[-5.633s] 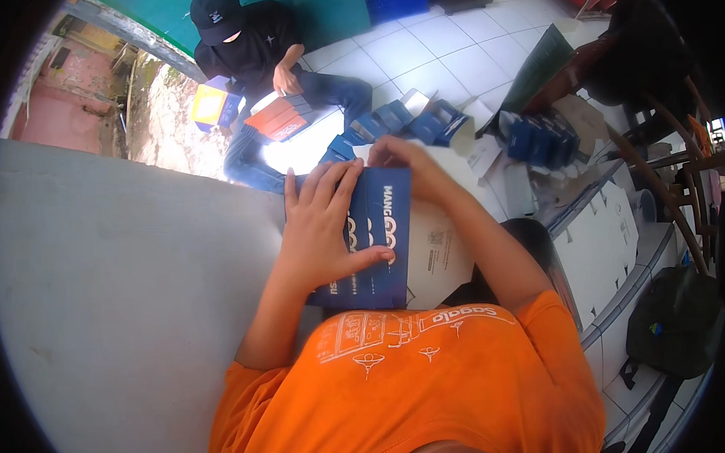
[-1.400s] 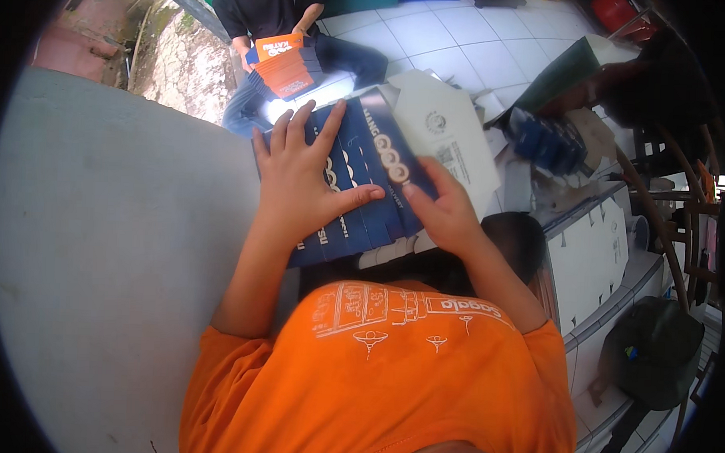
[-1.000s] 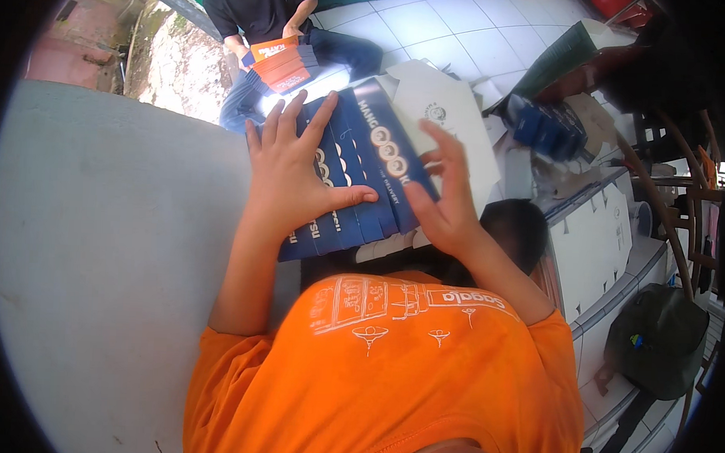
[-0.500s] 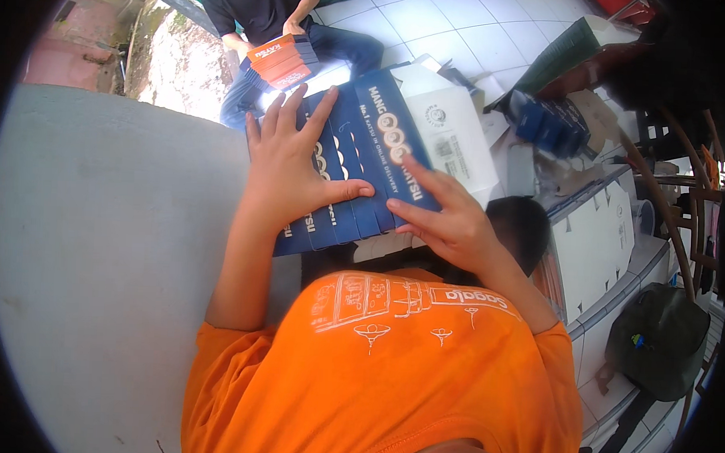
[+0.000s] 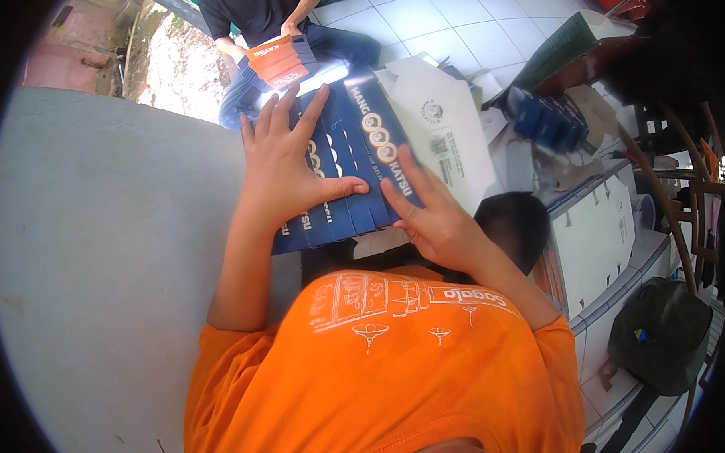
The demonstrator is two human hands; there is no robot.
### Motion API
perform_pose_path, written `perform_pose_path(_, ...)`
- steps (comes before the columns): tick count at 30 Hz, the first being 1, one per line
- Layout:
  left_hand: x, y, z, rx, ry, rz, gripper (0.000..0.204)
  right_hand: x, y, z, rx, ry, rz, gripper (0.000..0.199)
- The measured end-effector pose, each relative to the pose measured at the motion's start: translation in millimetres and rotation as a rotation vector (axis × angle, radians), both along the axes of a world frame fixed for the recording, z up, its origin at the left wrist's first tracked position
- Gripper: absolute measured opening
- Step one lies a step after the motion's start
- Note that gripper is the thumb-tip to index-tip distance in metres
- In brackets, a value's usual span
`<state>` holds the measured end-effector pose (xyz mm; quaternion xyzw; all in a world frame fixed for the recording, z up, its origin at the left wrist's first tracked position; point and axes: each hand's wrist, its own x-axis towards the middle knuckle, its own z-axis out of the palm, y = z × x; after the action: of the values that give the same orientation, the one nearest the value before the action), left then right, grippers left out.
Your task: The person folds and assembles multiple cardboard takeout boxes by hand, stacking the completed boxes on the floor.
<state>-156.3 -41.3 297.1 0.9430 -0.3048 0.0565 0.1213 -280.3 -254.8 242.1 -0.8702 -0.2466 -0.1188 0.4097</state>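
Several flat blue cardboard boxes (image 5: pixel 355 218) with white lettering overlap like a fan in front of me. My left hand (image 5: pixel 289 164) lies across them with fingers spread and thumb stretched to the right, holding nothing. On the right is the uppermost box, a blue panel (image 5: pixel 378 135) joined to a white panel (image 5: pixel 445 133) with a small printed mark. My right hand (image 5: pixel 442 221) rests on the lower part of that blue panel, its fingers stretched out and apart. What supports the boxes from below is mostly hidden.
Across from me a seated person (image 5: pixel 262 15) holds a stack of orange cartons (image 5: pixel 280 62). A pale grey ledge (image 5: pixel 106 241) runs along my left. To the right are more blue boxes (image 5: pixel 546 121), flat white cardboard (image 5: pixel 594 234), a dark bag (image 5: pixel 660 337) and wooden furniture (image 5: pixel 685 238).
The uppermost box has slid left over the others, covering more of the neighbouring one. My right hand has moved slightly left with it; my left hand has barely shifted.
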Motion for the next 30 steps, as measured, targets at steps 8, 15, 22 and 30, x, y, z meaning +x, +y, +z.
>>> perform_pose_path(8, 2, 2, -2, 0.012, -0.003, 0.015, 0.120, 2, 6, 6, 0.009, 0.039, -0.017, 0.084)
perform_pose_path(15, 0, 0, 1, 0.029, 0.011, 0.018, 0.121, 1, 5, 4, 0.007, 0.062, -0.011, 0.072)
perform_pose_path(22, -1, -1, 1, 0.054, 0.011, 0.029, 0.120, 5, -1, 5, 0.031, 0.053, 0.022, 0.051)
perform_pose_path(30, 3, 0, -2, 0.024, 0.005, 0.026, 0.117, 2, 8, 16, 0.007, 0.135, 0.080, 0.066)
